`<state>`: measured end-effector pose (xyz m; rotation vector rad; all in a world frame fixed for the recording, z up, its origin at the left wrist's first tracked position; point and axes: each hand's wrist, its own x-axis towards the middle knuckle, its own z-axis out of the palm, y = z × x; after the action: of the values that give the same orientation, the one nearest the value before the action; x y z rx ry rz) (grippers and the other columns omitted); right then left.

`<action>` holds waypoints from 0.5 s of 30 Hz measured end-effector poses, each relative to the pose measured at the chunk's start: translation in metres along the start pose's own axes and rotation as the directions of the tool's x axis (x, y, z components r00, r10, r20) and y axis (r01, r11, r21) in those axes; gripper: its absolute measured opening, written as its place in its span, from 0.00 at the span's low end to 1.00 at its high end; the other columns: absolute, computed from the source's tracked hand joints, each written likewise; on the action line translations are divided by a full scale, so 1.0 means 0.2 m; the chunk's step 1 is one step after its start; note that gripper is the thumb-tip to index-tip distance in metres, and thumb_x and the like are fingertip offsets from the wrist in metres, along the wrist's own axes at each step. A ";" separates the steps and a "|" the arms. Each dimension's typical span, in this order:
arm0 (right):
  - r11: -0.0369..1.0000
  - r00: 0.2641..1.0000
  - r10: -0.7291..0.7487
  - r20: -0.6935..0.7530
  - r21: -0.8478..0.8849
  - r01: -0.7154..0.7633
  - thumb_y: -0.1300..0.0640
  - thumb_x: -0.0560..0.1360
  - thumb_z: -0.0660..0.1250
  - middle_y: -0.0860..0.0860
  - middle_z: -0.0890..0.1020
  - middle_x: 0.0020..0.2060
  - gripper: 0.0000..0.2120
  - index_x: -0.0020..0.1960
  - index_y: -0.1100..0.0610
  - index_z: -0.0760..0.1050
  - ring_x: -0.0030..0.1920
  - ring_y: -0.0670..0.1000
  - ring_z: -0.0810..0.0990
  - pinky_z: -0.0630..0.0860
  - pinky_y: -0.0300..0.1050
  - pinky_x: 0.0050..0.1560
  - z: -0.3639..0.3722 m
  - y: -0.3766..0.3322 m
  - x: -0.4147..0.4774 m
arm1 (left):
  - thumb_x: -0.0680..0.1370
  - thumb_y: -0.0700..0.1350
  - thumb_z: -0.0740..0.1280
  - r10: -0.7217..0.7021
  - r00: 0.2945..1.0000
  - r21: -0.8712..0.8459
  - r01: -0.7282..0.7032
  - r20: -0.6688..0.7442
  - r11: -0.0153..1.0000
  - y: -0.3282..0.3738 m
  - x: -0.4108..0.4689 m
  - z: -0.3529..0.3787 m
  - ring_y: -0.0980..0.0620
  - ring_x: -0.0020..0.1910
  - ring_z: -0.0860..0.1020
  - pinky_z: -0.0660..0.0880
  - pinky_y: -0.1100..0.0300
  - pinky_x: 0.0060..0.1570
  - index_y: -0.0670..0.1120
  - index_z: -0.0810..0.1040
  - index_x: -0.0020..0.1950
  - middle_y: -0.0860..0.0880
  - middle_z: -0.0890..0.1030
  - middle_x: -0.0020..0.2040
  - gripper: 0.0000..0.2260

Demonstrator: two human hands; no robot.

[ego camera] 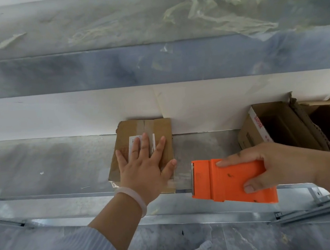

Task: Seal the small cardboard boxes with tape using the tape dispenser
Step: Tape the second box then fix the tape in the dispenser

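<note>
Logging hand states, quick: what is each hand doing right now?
Left hand: open, fingers spread flat, pressing on the small cardboard box.
Right hand: closed around the orange tape dispenser.

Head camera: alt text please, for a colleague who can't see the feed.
The left hand presses flat on a small cardboard box while the right hand grips an orange tape dispenser just right of it, clear tape stretched between them. An open cardboard box lies farther right.
</note>
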<state>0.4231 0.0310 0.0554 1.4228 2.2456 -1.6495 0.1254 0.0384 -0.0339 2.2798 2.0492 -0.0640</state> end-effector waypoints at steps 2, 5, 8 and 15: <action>1.000 1.000 -0.001 0.005 0.011 0.001 0.45 0.67 0.75 0.28 0.76 0.55 0.28 0.58 0.21 0.69 0.55 0.36 0.78 0.77 0.35 0.55 0.00 0.00 0.00 | 0.68 0.72 0.25 0.002 1.000 -0.001 -0.002 0.001 1.000 0.00 0.00 0.00 0.46 0.79 0.39 0.42 0.32 0.72 0.64 0.32 0.76 0.50 0.39 0.81 0.36; 1.000 1.000 0.001 0.002 0.015 -0.001 0.48 0.68 0.76 0.28 0.77 0.55 0.28 0.58 0.22 0.70 0.55 0.36 0.79 0.77 0.33 0.53 0.00 0.00 -0.01 | 0.69 0.72 0.26 0.003 1.000 -0.004 -0.003 0.011 1.000 0.00 0.00 0.00 0.46 0.79 0.38 0.42 0.31 0.72 0.64 0.32 0.76 0.50 0.39 0.81 0.35; 1.000 1.000 0.003 -0.001 0.014 -0.003 0.47 0.67 0.76 0.29 0.77 0.55 0.28 0.59 0.23 0.70 0.55 0.37 0.79 0.77 0.34 0.54 -0.01 -0.01 -0.01 | 0.68 0.72 0.25 0.006 1.000 -0.008 -0.006 0.016 1.000 0.00 0.00 -0.01 0.46 0.79 0.38 0.41 0.31 0.72 0.64 0.33 0.76 0.49 0.39 0.81 0.36; 1.000 1.000 0.016 0.010 0.023 -0.016 0.47 0.67 0.77 0.31 0.78 0.55 0.28 0.59 0.23 0.71 0.55 0.38 0.79 0.78 0.37 0.56 -0.02 -0.01 -0.01 | 0.69 0.72 0.27 0.013 1.000 -0.009 -0.013 0.026 1.000 0.00 0.00 -0.01 0.45 0.79 0.38 0.42 0.31 0.72 0.64 0.32 0.75 0.49 0.38 0.80 0.35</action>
<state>0.4244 0.0321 0.0591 1.4310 2.2115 -1.6787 0.1249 0.0385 -0.0318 2.2746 2.0179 -0.0839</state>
